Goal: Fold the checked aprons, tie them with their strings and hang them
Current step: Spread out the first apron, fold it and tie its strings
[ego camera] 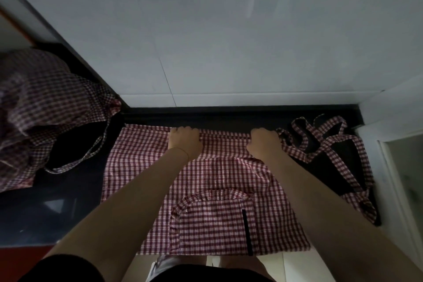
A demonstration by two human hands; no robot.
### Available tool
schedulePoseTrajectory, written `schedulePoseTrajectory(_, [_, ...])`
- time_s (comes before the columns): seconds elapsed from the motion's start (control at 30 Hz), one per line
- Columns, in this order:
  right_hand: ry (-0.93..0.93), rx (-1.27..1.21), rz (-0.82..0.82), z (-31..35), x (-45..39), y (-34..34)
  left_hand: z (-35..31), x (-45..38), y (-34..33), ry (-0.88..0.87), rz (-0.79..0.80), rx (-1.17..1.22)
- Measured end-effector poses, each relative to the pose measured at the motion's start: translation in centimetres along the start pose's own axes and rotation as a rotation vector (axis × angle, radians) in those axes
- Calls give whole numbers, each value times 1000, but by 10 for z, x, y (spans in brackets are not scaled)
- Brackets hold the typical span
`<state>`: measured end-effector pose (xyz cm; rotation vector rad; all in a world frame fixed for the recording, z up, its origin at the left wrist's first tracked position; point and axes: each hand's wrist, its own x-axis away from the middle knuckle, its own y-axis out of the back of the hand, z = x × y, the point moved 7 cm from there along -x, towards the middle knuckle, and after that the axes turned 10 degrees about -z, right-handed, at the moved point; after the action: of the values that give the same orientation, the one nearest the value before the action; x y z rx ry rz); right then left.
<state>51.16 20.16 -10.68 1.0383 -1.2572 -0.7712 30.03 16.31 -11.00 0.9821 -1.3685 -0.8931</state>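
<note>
Right now I see a red-and-white checked apron (212, 190) spread flat on the dark counter (68, 201), filling the centre and lower middle of the frame. My left hand (184, 142) rests at the apron's far edge, fingers curled down over the cloth near the wall; I read it as closed on that edge. My right hand (263, 144) sits just to the right of it along the same edge, curled into a fist on the fabric where the strings begin. Both forearms reach up from the bottom of the frame across the cloth.

A frilled pocket (212, 220) with a dark strip beside it lies on the near part of the apron. The apron's strings (329, 144) trail in loose crossed loops over the counter at the right of the frame. At the left of the frame a heap of checked aprons (41, 107) lies crumpled, one string hanging out of it onto the counter. A pale tiled wall (229, 30) fills the top.
</note>
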Motion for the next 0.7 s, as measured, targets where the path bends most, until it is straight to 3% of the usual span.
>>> schedulePoseTrajectory(0.33, [-165,54,-56,-10,-5,-2,43,-2,3,120,-142,-104])
schedulePoseTrajectory(0.53, [5,-250,-24,59,-11,-1,55,-5,7,-5,-313,13])
schedulePoseTrajectory(0.7, [150,-315,5,113,-13,-9,67,-5,5,-17,-268,76])
